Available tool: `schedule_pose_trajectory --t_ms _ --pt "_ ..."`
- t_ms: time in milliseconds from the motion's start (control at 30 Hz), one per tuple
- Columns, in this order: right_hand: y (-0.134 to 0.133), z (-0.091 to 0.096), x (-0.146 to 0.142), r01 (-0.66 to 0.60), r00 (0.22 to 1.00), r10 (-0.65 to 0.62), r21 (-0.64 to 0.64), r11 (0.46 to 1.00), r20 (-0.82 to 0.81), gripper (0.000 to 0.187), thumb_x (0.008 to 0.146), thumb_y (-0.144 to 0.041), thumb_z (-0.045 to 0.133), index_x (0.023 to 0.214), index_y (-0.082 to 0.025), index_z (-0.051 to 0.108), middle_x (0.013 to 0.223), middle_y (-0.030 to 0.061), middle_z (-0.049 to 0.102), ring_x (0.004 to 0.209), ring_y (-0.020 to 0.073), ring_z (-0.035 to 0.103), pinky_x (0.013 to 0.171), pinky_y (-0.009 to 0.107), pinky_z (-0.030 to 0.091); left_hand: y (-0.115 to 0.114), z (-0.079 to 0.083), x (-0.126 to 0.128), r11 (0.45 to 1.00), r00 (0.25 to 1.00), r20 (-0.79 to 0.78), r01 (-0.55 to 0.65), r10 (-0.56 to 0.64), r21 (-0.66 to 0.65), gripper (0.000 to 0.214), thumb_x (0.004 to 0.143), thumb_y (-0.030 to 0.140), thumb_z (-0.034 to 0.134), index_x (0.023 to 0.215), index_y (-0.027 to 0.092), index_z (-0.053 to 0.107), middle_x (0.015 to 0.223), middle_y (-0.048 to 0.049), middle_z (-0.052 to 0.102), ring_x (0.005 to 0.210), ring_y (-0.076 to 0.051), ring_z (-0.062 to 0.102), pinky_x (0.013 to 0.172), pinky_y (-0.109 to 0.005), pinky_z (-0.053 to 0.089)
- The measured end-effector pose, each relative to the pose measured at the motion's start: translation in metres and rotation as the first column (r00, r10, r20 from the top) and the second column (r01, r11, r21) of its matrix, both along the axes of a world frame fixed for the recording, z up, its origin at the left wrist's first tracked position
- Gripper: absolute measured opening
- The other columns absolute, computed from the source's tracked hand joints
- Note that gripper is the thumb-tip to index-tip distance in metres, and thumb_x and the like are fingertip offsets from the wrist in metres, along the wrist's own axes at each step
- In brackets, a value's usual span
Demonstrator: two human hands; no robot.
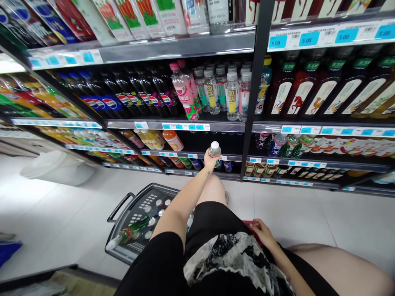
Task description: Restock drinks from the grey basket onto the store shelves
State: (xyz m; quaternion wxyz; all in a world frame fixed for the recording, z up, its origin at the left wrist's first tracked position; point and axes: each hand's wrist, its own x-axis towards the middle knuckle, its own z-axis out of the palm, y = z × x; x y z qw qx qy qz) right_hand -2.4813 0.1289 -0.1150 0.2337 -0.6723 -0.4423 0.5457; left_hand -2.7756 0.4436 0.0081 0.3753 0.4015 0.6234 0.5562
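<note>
My left hand (210,160) reaches forward, wrapped around a small clear bottle (215,150) with a white cap. The bottle is upright at the front edge of a dark lower shelf (197,144); whether it touches the shelf I cannot tell. Low beside my thigh, my right hand (263,234) has its fingers curled over the edge of a red object (249,224), mostly hidden by my clothes. Left of my leg, a dark grey shopping basket (148,187) on the floor contains several white-capped bottles (152,222) and a green bottle (135,230) lying tilted against its rim.
Several soda water bottles (211,94) and pink bottles (184,92) stand on the middle shelf, beside dark cola bottles (132,90). An orange drink bottle (173,140) is on the lower shelf. A black upright post (249,139) divides the shelving. A whitish bag (58,166) sits on the floor left.
</note>
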Motion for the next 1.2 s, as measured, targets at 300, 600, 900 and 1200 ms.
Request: schedule_pose_trajectory --t_ms 300,600,900,1200 --pt "0.017 -0.019 -0.016 -0.212 0.95 0.224 -0.076 0.974 0.216 0.037 0.09 -0.052 0.048 0.102 -0.021 0.061 0.094 0.0067 0.073 0.092 0.0226 0.07 0.082 0.031 0.046 0.076 -0.007 0.015 0.997 0.991 -0.123 -0.05 0.057 0.062 0.067 0.064 0.007 0.09 0.125 0.019 0.066 0.126 -0.0082 0.074 0.116 -0.024 0.069 0.107 -0.041 0.051" --pt "0.014 -0.009 -0.031 -0.338 0.74 0.347 -0.128 0.932 0.576 0.035 0.099 -0.034 0.05 0.122 -0.016 0.071 0.119 0.016 0.072 0.115 0.0297 0.067 0.095 0.036 0.049 0.108 -0.02 0.006 0.99 0.976 -0.218 -0.05 0.021 -0.129 0.078 0.064 0.019 0.095 0.132 0.019 0.056 0.122 -0.0122 0.074 0.116 -0.026 0.071 0.107 -0.045 0.051" --pt "0.008 -0.03 -0.028 -0.425 0.613 0.427 -0.178 0.887 0.665 0.05 0.1 -0.036 0.039 0.125 -0.013 0.075 0.137 0.0196 0.064 0.128 0.0364 0.06 0.104 0.049 0.051 0.121 -0.008 -0.007 0.952 0.949 -0.315 -0.091 -0.007 -0.294 0.082 0.059 0.018 0.097 0.13 0.024 0.055 0.119 -0.0142 0.073 0.117 -0.031 0.071 0.1 -0.04 0.052" --pt "-0.004 -0.039 -0.024 -0.426 0.673 0.362 -0.062 0.903 0.645 0.047 0.1 -0.032 0.032 0.113 -0.016 0.075 0.121 0.018 0.07 0.117 0.0347 0.065 0.103 0.046 0.05 0.15 -0.022 -0.057 0.949 0.924 -0.376 -0.178 0.07 -0.261 0.066 0.072 0.021 0.092 0.124 0.021 0.052 0.127 -0.0108 0.07 0.12 -0.024 0.068 0.103 -0.033 0.05"
